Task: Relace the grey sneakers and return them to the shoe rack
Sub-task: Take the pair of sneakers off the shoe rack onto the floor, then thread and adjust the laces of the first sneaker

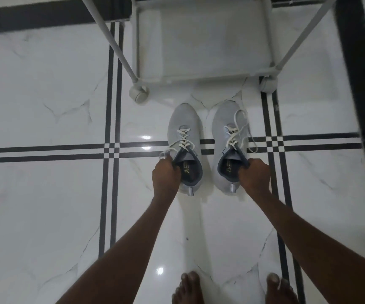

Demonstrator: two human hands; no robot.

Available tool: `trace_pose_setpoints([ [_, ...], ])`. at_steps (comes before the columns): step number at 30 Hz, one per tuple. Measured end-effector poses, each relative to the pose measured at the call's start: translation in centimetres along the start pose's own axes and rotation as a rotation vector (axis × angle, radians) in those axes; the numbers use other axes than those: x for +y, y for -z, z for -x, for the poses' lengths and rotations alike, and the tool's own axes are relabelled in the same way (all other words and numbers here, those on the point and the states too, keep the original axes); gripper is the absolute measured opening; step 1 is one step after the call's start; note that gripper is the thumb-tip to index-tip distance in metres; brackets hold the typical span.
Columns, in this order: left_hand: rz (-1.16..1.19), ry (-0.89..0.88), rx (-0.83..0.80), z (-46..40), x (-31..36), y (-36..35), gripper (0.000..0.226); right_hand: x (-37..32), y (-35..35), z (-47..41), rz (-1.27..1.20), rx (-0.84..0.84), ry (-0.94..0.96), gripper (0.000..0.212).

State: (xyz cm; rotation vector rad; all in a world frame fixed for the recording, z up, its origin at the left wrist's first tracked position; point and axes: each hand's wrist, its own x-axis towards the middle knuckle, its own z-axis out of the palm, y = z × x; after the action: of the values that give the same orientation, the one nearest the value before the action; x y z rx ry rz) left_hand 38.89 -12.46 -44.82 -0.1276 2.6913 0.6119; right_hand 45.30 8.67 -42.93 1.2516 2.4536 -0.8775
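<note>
Two grey sneakers stand side by side on the floor, toes pointing away from me toward the shoe rack (201, 76). My left hand (165, 173) grips the left sneaker (183, 123) at the outer side of its collar, fingers inside the opening. My right hand (255, 174) grips the right sneaker (224, 121) the same way at its collar. Both shoes carry white laces; the right shoe's lace ends (239, 119) trail loose over the toe and side.
The white metal rack stands on castor wheels (138, 94), its bottom shelf bare, just beyond the shoe toes. The floor is glossy white marble tile with black stripe lines (67, 151). My bare feet (188, 288) are at the bottom edge.
</note>
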Motion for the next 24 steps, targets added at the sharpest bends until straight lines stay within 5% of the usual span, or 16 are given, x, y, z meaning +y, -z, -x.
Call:
trace_pose_setpoints([
  [8,0.074,-0.036,0.033,-1.6,-1.4,-2.2,0.012,0.4,-2.2,-0.8,-0.017,0.106,0.002,0.028],
  [10,0.06,-0.043,0.01,-2.1,-1.1,-2.0,0.012,-0.9,-2.2,-0.7,0.005,0.273,0.093,0.046],
  [13,0.003,-0.079,0.019,-3.1,-0.7,-1.5,0.01,-4.9,-3.0,-0.2,-0.067,0.435,0.354,0.045],
  [19,-0.01,-0.116,0.108,-4.8,-1.8,0.0,0.017,-10.8,-7.2,-0.1,-0.128,0.081,0.56,0.022],
  [24,0.022,-0.073,0.137,-4.6,-5.4,1.6,0.008,-13.5,-10.3,-0.9,-0.148,-0.102,0.45,0.015],
])
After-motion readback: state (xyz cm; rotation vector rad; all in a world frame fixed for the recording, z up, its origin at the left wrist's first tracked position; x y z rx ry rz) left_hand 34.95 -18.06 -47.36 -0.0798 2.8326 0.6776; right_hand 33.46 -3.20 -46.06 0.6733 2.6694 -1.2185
